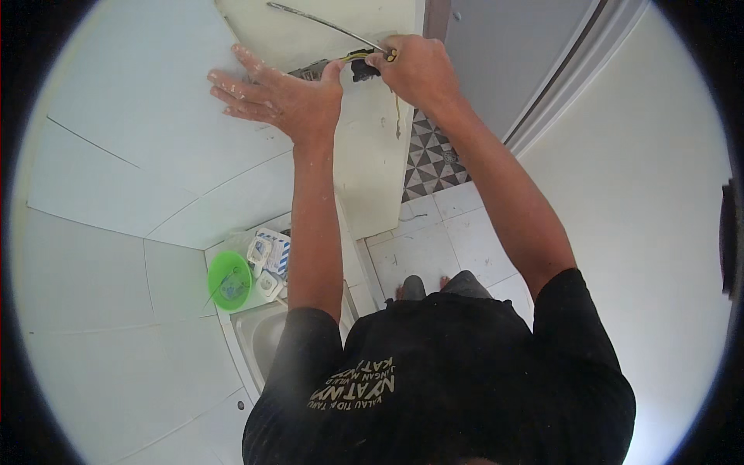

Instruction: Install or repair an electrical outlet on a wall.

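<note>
High on the pale wall, my right hand is closed around the handle end of a screwdriver. Its long metal shaft points up and to the left. Yellow-green wires run by the fingertips at a black electrical fitting, partly covered by this hand. A thin yellow wire dangles below. My left hand, dusted with white, is open with fingers spread near the wall. Its thumb is beside the wires, and a grey recessed wall box shows partly behind it.
Below on the left, a green bowl stands by a white socket plate and a blue-striped white package. A sink lies beside my left arm. A grey door and patterned floor tiles are ahead on the right.
</note>
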A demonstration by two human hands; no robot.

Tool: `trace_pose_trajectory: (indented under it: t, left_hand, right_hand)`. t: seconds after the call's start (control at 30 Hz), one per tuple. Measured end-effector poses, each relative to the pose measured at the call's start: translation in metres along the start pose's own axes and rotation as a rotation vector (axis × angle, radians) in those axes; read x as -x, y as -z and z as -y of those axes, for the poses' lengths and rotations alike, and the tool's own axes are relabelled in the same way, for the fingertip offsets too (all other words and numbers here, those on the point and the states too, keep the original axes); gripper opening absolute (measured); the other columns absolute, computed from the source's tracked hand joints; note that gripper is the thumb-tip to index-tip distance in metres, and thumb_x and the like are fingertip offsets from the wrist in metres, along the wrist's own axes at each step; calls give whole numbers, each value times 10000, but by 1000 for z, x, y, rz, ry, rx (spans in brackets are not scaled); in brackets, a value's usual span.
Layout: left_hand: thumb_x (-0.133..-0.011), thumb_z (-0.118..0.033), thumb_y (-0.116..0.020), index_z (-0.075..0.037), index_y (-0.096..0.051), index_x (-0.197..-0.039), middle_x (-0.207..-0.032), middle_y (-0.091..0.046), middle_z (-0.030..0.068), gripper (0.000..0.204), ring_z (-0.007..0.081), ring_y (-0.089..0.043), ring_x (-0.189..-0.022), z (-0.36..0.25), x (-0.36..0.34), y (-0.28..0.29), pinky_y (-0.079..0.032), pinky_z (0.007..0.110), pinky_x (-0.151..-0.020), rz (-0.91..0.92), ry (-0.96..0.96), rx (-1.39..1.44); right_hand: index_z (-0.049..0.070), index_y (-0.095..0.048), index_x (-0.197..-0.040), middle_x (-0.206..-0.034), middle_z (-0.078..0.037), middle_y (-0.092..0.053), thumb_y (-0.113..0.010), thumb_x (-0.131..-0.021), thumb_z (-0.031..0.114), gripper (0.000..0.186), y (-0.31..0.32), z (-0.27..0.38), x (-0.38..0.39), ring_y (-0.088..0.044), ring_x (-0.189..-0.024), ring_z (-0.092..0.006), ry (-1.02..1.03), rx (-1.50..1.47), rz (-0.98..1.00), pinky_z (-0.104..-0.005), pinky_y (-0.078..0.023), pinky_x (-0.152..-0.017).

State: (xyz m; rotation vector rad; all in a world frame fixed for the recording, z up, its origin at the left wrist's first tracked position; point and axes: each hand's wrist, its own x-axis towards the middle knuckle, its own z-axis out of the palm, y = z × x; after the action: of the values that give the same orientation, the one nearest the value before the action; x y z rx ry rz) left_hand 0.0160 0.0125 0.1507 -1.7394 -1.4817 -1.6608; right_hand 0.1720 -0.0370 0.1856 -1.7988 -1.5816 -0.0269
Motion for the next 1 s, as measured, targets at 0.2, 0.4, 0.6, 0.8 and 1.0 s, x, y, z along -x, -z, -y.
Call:
trace_pose_trajectory:
  t: [0.2, 0.4, 0.6, 0.8, 1.0]
  left_hand:
    - [-563, -577, -902, 27, -47, -1541, -1531, 71, 416, 1432, 632, 87, -1407, 12, 2, -9, -65, 815, -1016, -41, -124, -27]
    - [-602, -512, -894, 60, -15, -1529, -1526, 90, 428, 1400, 644, 122, -1397, 5, 3, -12, -45, 811, -1016, -10, -78, -9]
    - [-603, -388, -910, 72, 69, -1515, -1531, 89, 420, 1415, 642, 151, -1396, -3, 3, -12, -25, 810, -1018, 5, -48, -10]
    - [-644, -520, -877, 71, 89, -1513, -1542, 75, 399, 1427, 635, 162, -1399, -5, 2, -13, -14, 805, -1027, 23, 9, -2]
    - [-642, -738, -776, 40, 42, -1533, -1524, 43, 425, 1439, 629, 111, -1408, 16, 4, -20, -45, 798, -1031, -87, -99, 7]
  right_hand:
    - [63, -748, -899, -769, -182, -697, -691, -863, 283, 230, -8, 3, 1, -683, -752, -401, 124, 64, -82, -495, -546, -712]
    - [41, -732, -874, -803, -178, -700, -677, -851, 228, 196, -18, -1, -1, -686, -760, -382, 128, 3, -106, -483, -548, -722]
    - [24, -732, -889, -864, -181, -702, -672, -835, 146, 146, -20, -5, 5, -686, -776, -360, 134, -100, -111, -444, -550, -743]
    - [40, -728, -937, -909, -127, -693, -675, -777, 82, 174, -22, -14, 3, -687, -799, -315, 292, -125, -179, -420, -556, -737]
    - [74, -709, -898, -913, -72, -652, -669, -780, 63, 125, -23, -16, -4, -676, -914, -261, 663, 110, -202, -392, -564, -684]
